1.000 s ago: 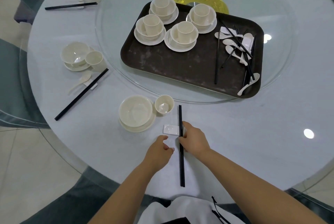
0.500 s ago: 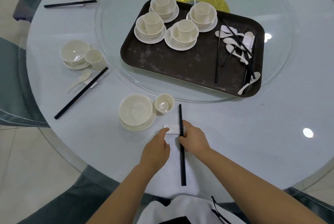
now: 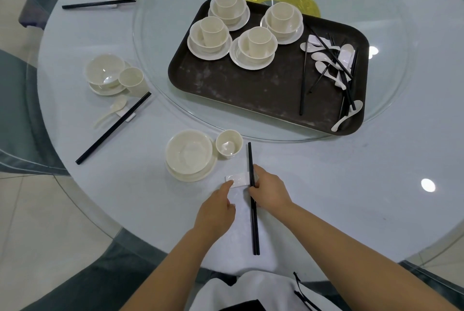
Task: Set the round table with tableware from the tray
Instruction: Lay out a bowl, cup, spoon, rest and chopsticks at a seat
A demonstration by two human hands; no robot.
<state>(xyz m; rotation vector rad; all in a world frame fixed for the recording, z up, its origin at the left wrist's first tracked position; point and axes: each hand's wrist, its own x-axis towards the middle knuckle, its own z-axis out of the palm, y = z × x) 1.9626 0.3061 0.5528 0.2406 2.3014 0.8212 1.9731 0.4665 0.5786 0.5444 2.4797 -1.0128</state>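
Since before, our left hand (image 3: 218,206) had reached the white rest (image 3: 237,180), fingertip touching, fingers relaxed; right hand (image 3: 270,191) pinched the chopsticks (image 3: 253,210), lower centre.

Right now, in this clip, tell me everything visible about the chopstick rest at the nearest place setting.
The chopstick rest is a small white oblong block, glossy like ceramic, lying flat on the round table just right of the bowl and plate. A pair of black chopsticks lies across its right end, tips pointing toward the tray. The left hand touches its near left edge with a fingertip; the right hand pinches the chopsticks at its right end, hiding that end.
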